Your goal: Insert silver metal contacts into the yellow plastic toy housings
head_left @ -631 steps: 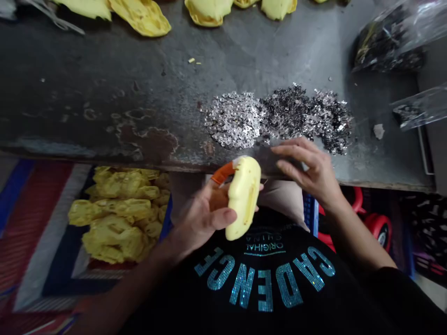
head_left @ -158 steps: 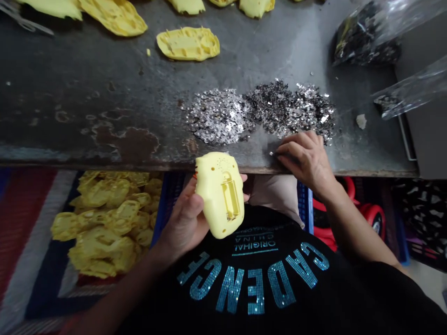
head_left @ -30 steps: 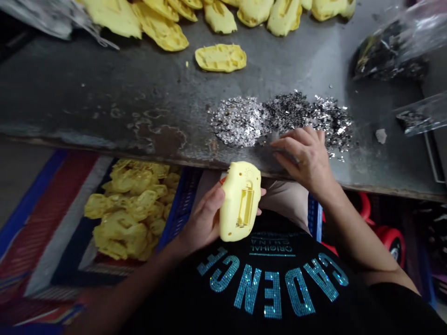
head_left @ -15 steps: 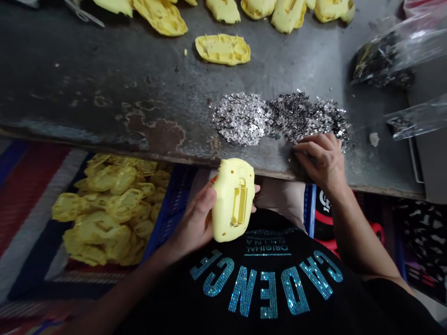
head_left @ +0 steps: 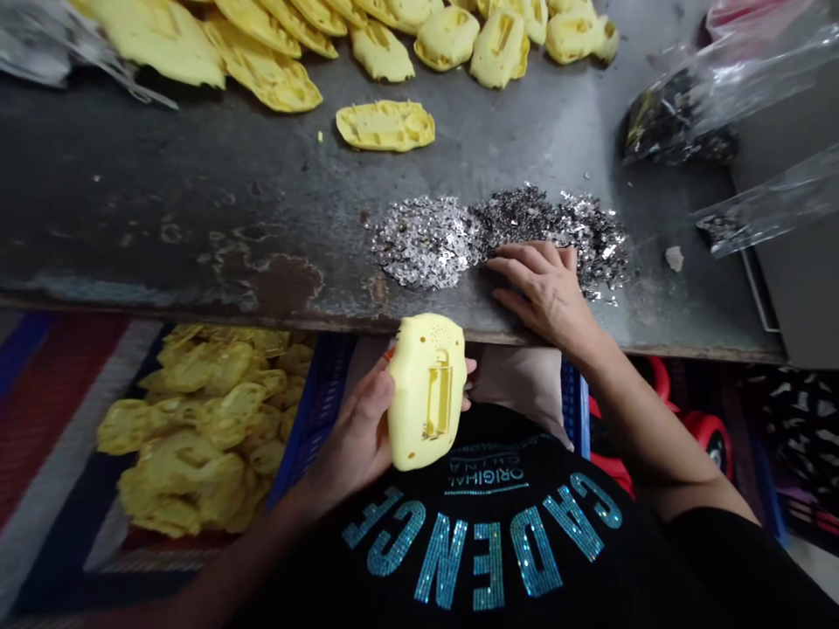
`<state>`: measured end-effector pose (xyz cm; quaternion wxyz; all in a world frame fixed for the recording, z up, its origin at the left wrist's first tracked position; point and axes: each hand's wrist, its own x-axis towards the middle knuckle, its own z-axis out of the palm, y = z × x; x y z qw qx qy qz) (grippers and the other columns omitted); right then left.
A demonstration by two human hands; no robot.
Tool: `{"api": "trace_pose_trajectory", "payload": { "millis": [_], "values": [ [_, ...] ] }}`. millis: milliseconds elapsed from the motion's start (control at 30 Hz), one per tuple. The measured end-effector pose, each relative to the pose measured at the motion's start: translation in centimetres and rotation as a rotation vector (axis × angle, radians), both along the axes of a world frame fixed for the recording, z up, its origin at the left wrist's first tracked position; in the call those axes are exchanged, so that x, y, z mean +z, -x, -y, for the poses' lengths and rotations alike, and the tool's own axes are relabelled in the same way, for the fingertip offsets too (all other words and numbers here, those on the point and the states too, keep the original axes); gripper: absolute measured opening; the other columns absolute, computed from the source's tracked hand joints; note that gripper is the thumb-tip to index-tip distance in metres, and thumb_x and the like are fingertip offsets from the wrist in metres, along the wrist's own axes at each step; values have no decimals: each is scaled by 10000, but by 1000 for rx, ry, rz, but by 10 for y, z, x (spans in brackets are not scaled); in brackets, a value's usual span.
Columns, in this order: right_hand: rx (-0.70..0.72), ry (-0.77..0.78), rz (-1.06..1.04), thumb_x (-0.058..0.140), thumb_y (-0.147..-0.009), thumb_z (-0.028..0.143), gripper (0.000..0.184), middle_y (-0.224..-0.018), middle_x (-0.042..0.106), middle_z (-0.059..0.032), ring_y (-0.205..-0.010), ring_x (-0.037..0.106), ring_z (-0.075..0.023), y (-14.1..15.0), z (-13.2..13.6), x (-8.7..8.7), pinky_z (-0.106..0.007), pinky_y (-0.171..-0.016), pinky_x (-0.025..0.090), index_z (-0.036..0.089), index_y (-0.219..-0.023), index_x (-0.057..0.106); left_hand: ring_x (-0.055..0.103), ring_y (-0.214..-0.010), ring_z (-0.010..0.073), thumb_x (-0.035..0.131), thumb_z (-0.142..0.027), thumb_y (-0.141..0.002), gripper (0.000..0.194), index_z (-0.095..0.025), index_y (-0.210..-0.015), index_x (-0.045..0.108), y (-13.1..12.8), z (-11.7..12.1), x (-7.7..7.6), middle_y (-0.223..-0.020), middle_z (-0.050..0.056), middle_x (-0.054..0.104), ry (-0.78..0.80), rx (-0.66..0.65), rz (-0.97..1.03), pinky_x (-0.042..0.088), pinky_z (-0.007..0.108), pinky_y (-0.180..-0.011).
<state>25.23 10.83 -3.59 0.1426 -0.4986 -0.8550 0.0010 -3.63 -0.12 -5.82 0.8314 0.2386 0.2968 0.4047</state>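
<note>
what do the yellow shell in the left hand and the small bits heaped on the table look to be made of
Yellow shell: probably moulded plastic, smooth and satin, judging by its even colour and crisp recess.
Small bits: likely thin metal, shiny silver, since they glint sharply.

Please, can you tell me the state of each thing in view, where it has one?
Yellow casing: held, its slotted face toward the camera.
Casing's slot: uncovered, no battery seen.
Left hand: closed around the casing.
Right hand: at the metal pieces, its grip unclear.
Small metal pieces: loose, heaped.
Lone yellow shell: lying hollow side up.
Table: surface worn, stained.
Bag of dark pieces: partly filled.
</note>
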Motion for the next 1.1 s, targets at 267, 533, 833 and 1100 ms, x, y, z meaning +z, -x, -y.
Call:
{"api": "trace_pose_trajectory", "payload": {
  "millis": [267, 533, 833, 1100],
  "values": [
    [-197, -127, -49, 629, -1174, 357, 193, -1325, 864, -51, -1264, 689, -341, -58, -9, 6, -585, -1087, 426, 335, -1143, 817, 886, -1149, 347, 671, -777, -1084, 729, -283, -1617, 735, 3, -1, -8, -1537, 191, 813, 9, -7, -8, 721, 440, -1043],
    [-134, 12, 12, 429, -1082, 93, 498, -1355, 788, -91, -1290, 658, -383, -11, -57, 1, -686, -1142, 471, 314, -1357, 780, 887, -1084, 316, 680, -732, -1097, 718, -238, -1617, 716, -8, -2, 1, -1517, 207, 817, -15, 4, -32, 729, 406, -991],
    [21, 170, -33, 520, -1124, 136, 411, -1373, 839, -4, -1281, 655, -319, -39, 12, 24, -590, -1132, 418, 363, -1191, 856, 876, -1158, 355, 629, -720, -1124, 780, -212, -1716, 600, -3, 3, 2, -1589, 234, 769, -19, -23, -101, 723, 475, -1057],
    [-202, -67, -124, 608, -1171, 328, 219, -1357, 867, -45, -1267, 692, -337, -65, 45, 9, -582, -1029, 428, 387, -1229, 810, 891, -1090, 347, 667, -749, -1088, 811, -174, -1660, 654, -17, 1, 4, -1524, 245, 804, 2, -18, -108, 742, 439, -993]
  ]
}}
